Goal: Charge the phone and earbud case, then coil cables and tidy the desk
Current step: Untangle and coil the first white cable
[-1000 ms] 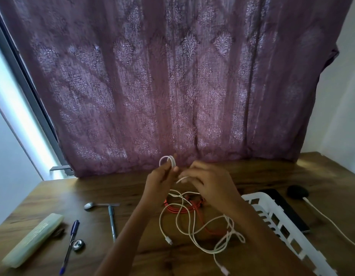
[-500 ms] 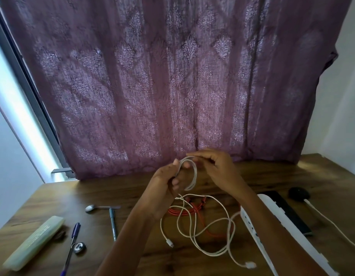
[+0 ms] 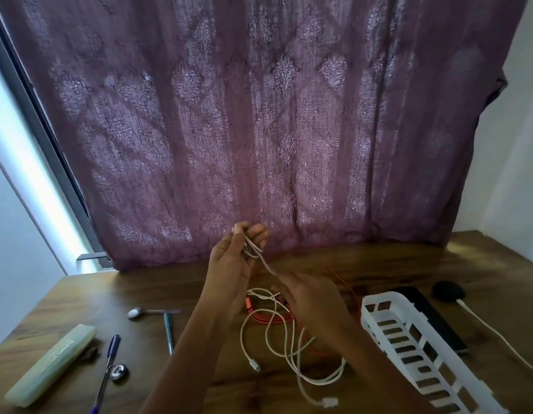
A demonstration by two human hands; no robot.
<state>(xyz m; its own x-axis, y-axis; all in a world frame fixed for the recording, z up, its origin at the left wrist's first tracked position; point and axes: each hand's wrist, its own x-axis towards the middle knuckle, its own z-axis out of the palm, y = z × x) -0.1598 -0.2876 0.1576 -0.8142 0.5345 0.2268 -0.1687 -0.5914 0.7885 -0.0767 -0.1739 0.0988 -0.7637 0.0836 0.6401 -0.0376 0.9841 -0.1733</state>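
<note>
cables [image 3: 265, 319] tangled, basket [image 3: 367, 319] right, spoon [image 3: 137, 313] left

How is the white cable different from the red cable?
The white cable is partly lifted: the left hand holds a few loops of it and a strand runs to the right hand. The red cable lies on the desk with no hand on it. The white cable's loose part sprawls in wide loops; the red cable sits in a tighter bundle. Both are thin and overlap on the desk.
</note>
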